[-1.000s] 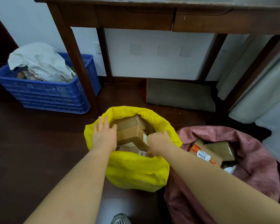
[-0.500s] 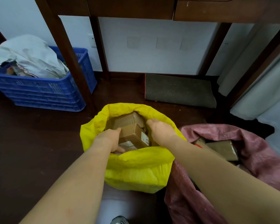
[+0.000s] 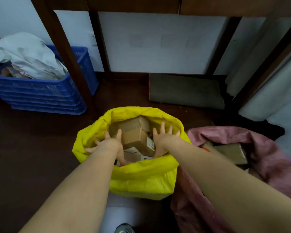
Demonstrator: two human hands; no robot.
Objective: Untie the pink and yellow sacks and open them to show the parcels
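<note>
The yellow sack point(image 3: 141, 179) stands on the dark floor with its mouth rolled wide, showing several brown cardboard parcels point(image 3: 136, 140) inside. My left hand point(image 3: 110, 145) is spread flat inside the mouth at its left side, holding nothing. My right hand point(image 3: 165, 140) is spread the same way at the right side of the mouth, beside the top parcel. To the right lies the pink sack point(image 3: 275, 165), its mouth also wide, with brown parcels point(image 3: 232, 152) showing; my right forearm crosses over its near edge.
A blue plastic crate point(image 3: 40, 95) with crumpled grey wrapping stands at the left. Dark wooden table legs point(image 3: 65, 52) rise behind the sacks. A grey mat point(image 3: 185, 91) lies against the wall, pale curtains point(image 3: 267, 81) hang at the right, and a shoe tip point(image 3: 124, 228) shows below.
Both hands have let go of the sack and parcels and spread their fingers wide inside the yellow mouth. The view has tilted down and closer.
</note>
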